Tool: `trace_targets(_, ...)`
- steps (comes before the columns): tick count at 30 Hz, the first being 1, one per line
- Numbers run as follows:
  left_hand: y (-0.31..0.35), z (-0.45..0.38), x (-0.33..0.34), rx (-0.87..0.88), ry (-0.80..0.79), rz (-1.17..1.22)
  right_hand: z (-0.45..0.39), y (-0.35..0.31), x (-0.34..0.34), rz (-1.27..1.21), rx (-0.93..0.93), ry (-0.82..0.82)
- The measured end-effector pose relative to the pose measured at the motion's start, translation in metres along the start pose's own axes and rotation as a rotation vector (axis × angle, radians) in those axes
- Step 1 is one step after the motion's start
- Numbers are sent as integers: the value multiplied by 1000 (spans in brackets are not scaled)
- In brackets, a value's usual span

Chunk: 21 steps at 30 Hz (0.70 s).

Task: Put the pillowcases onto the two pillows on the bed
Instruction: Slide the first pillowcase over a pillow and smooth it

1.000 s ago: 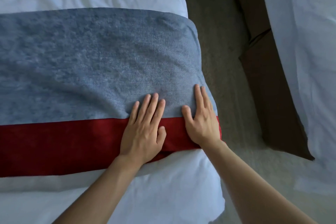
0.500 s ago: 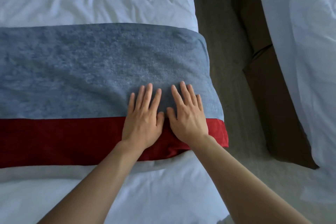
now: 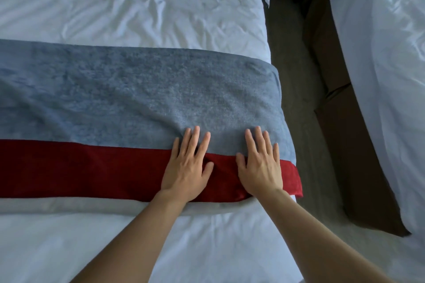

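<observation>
Grey-and-red runner [image 3: 138, 103] lies across the bed [image 3: 138, 7], and both the left hand [image 3: 187, 165] and right hand [image 3: 259, 165] press flat, fingers straight, near its right end. Smoothing, probably; no pillows or pillowcases show, so fetching them seems next.

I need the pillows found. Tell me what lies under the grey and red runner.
The grey and red runner lies across the white bedding, which shows beyond and before it. Both hands, left and right, press flat on it. Anything beneath is covered.
</observation>
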State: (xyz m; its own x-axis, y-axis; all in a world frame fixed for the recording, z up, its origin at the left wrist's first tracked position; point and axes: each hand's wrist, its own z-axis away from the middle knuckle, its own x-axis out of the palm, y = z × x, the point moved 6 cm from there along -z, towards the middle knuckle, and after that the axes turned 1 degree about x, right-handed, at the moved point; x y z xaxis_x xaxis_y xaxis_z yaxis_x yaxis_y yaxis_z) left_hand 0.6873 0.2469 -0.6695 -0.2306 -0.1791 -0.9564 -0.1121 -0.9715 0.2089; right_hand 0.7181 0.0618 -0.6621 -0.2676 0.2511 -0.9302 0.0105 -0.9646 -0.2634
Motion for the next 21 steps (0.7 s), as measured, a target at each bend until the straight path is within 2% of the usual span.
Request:
trace_targets(4, -1, -1, -34, 28, -32, 58, -3, -41, -27, -53, -132, -62)
trace_targets(8, -8, -8, -96, 28, -19, 69, -8, -75, -77, -44, -196, -105)
trace_targets(17, 21, -30, -285, 68, 80, 54, -4, -114, -265, -2, -142, -57)
trace_targets(21, 56, -28, -354, 161, 119, 69, 15, -111, -350, 27, -118, 54)
